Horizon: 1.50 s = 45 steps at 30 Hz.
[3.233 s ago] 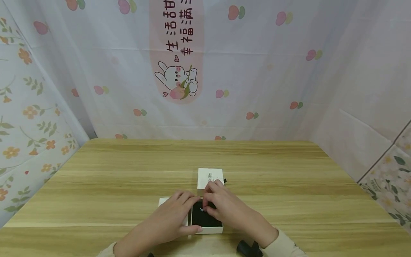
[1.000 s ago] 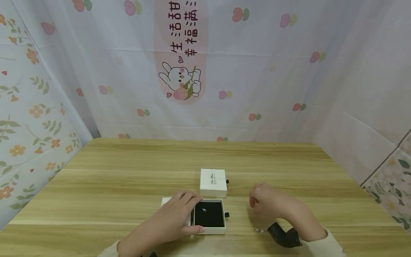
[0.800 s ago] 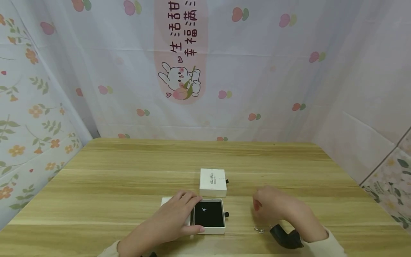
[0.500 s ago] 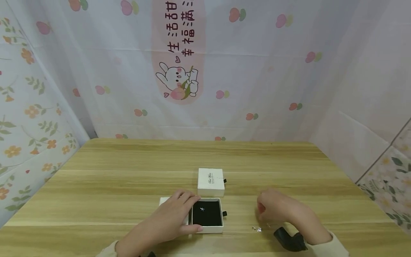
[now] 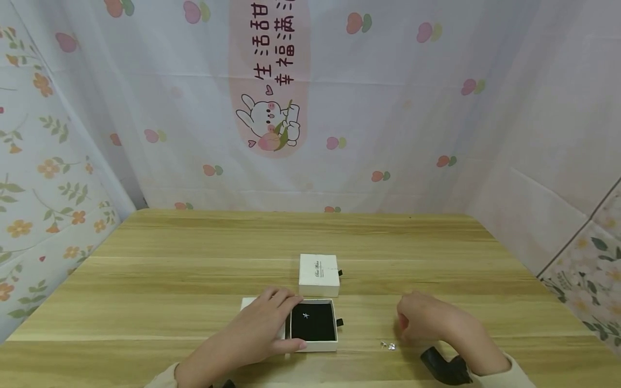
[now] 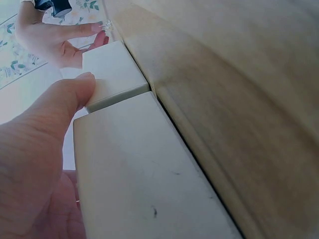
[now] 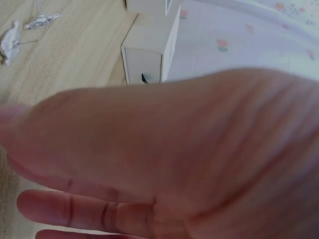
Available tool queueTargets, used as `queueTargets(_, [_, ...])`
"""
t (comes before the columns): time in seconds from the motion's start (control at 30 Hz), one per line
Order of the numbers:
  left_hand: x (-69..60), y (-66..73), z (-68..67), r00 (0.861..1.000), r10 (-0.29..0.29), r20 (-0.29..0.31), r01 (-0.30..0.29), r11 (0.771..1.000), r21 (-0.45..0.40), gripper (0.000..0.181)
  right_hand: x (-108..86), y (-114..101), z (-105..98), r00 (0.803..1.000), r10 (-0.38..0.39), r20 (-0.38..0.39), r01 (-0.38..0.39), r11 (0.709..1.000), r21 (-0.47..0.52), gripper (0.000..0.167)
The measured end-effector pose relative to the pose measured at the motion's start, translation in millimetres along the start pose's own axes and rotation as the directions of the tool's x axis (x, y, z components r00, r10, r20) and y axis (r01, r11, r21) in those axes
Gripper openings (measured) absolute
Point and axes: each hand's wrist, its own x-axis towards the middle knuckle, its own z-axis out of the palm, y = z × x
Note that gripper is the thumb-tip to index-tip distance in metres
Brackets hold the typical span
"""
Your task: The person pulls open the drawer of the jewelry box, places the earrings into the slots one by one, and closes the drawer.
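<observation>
My left hand [image 5: 257,327] grips a white jewelry box across its width, thumb on the near side and fingers on the far side. Its drawer [image 5: 320,347] is slid out of the sleeve [image 6: 139,159], and a small silver star-shaped piece [image 5: 305,316] sits on the black insert [image 5: 320,328]. To the right, my right hand [image 5: 427,317] is lowered to the table with thumb and fingertips close together. Whether they pinch anything is hidden. Left of those fingertips lie small silver earrings [image 5: 391,347], seen larger as sparkling earrings [image 7: 42,21] in the right wrist view.
A second, closed white box [image 5: 318,274] with printed lettering and a black pull tab stands behind the open one. The wooden table [image 5: 194,242] runs back to a patterned curtain [image 5: 388,108]. A black strap [image 5: 443,366] is on my right wrist.
My right hand has left the insert, moved right and come down near the earrings. A small piece beside its fingertips is now out of sight. My left hand still holds the box.
</observation>
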Motion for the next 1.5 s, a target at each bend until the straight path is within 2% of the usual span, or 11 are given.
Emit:
queueTargets(0.3, [-0.2, 0.5, -0.1, 1.000, -0.002, -0.001, 0.002, 1.000, -0.002, 0.071, 0.0, -0.2, 2.4, 0.999, 0.042, 0.019, -0.042, 0.999, -0.005, 0.015])
queueTargets(0.9, [0.2, 1.5, -1.1, 1.000, -0.008, 0.004, 0.008, 1.000, -0.004, 0.070, 0.6, -1.6, 2.1, 0.998, 0.058, 0.026, -0.057, 0.998, -0.012, 0.023])
queueTargets(1.1, [0.3, 1.6, -1.3, 1.000, -0.005, -0.007, 0.005, 1.000, -0.003, 0.070, 0.7, -2.5, 2.1, 0.997, 0.064, 0.032, -0.065, 0.998, 0.005, 0.019])
queueTargets(1.33, [0.1, 1.5, -0.8, 1.000, -0.011, 0.002, 0.011, 1.000, -0.010, 0.070, 1.7, 0.4, 0.6, 1.000, -0.018, -0.002, 0.018, 0.999, -0.028, 0.020])
queueTargets(1.5, [0.1, 0.8, -0.6, 1.000, -0.010, 0.005, 0.010, 1.000, -0.010, 0.071, 3.1, 0.7, -0.7, 1.000, -0.025, -0.017, 0.025, 1.000, -0.013, 0.017])
